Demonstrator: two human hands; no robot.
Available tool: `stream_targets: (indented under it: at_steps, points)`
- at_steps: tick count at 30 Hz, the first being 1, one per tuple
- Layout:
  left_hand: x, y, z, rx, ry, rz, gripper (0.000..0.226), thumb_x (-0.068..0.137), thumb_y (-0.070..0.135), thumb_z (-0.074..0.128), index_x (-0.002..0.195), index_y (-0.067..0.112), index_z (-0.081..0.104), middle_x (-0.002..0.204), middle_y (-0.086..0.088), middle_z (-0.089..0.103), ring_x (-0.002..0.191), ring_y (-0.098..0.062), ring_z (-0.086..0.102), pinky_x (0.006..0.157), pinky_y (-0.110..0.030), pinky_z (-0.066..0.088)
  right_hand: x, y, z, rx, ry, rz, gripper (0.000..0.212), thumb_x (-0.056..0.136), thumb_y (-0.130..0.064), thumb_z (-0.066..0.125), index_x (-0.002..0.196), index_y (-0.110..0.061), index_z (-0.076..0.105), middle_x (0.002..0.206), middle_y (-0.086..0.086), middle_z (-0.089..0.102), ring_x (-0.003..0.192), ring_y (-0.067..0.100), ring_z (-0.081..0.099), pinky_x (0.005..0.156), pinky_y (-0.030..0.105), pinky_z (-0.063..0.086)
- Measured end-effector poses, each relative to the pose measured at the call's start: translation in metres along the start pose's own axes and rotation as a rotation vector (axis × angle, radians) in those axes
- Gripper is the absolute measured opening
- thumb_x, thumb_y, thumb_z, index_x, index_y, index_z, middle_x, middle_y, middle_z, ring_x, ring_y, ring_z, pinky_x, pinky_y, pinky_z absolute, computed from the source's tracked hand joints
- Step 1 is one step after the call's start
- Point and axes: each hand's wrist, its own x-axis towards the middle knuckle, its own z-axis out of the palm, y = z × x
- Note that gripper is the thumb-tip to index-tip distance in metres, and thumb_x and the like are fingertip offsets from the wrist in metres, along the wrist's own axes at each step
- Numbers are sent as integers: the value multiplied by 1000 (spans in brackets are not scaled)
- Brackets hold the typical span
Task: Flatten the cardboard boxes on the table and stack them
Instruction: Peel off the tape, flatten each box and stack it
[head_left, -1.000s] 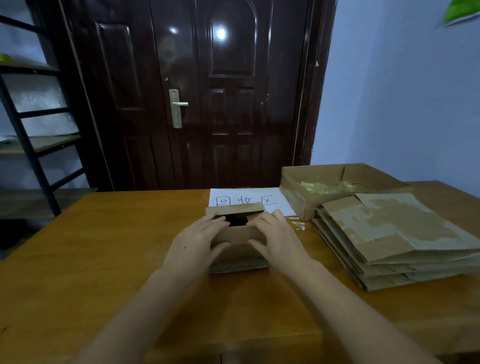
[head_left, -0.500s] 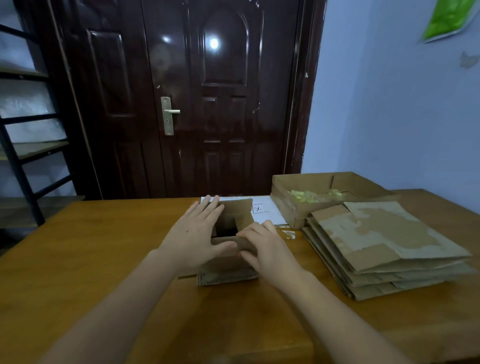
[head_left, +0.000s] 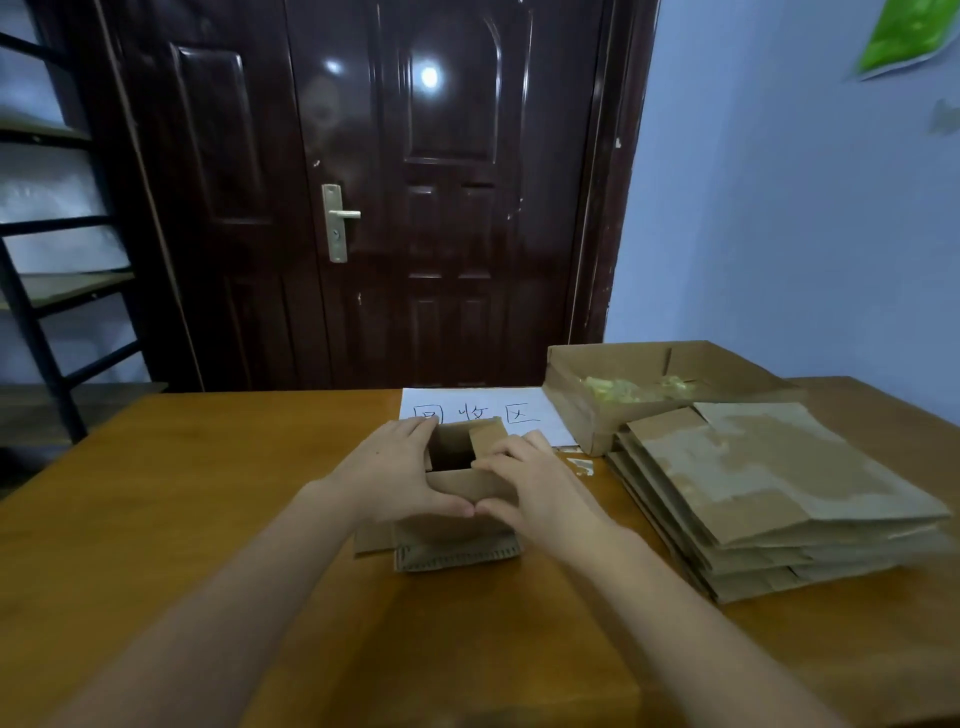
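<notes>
box (head_left: 457, 545): small, light, thin cardboard, bends easily; mid surface (head_left: 182, 519)
hold: top flaps
left hand (head_left: 395, 478): grip curled on left flap
right hand (head_left: 535, 483): grip curled on near flap

**Lighting and picture quality: head view**

Dim indoor light, bluish cast on the wall (head_left: 779, 208) at right. Two bright glare spots on the glossy door (head_left: 441, 208), upper centre. Table (head_left: 182, 493) lit warm orange, darker toward the lower edge. Soft shadows under the forearms, lower centre. Wide-angle bending at the frame edges: shelf rails (head_left: 47, 322) at left lean. Forearms at bottom soft and blurred; overall detail slightly smeared, grainy.
</notes>
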Motion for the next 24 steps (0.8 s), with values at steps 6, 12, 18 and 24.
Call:
stream_targets:
  at_steps: [6,12,18,24]
  points:
    - [1,-2,-2,31,20,65,144,41,111,41,155,25,32,140,10,49,116,-8,40,97,-28,38,33,6,-3,33,-272,25,119,71,-66,78,160,-33,8,167,-12,1,152,10,-7,119,38,5]
    - [-2,-1,-5,72,2,103,142,52,105,50,161,18,22,157,4,39,139,-17,35,116,-35,30,46,16,5,-28,-445,12,128,70,-74,73,160,-26,-5,169,-7,-9,153,14,-15,122,39,1]
    - [-13,5,-15,230,93,355,105,82,92,39,160,23,31,164,4,35,152,-12,25,125,-31,2,45,18,5,-5,-448,2,130,70,-77,70,161,-22,-5,168,-7,-13,152,13,-17,119,33,-4]
    - [-28,-4,-47,292,160,384,72,95,77,35,141,26,57,138,5,63,132,-13,51,119,-27,6,45,18,8,-17,-438,2,127,72,-78,68,161,-23,-4,168,-9,-13,152,13,-17,114,30,-4]
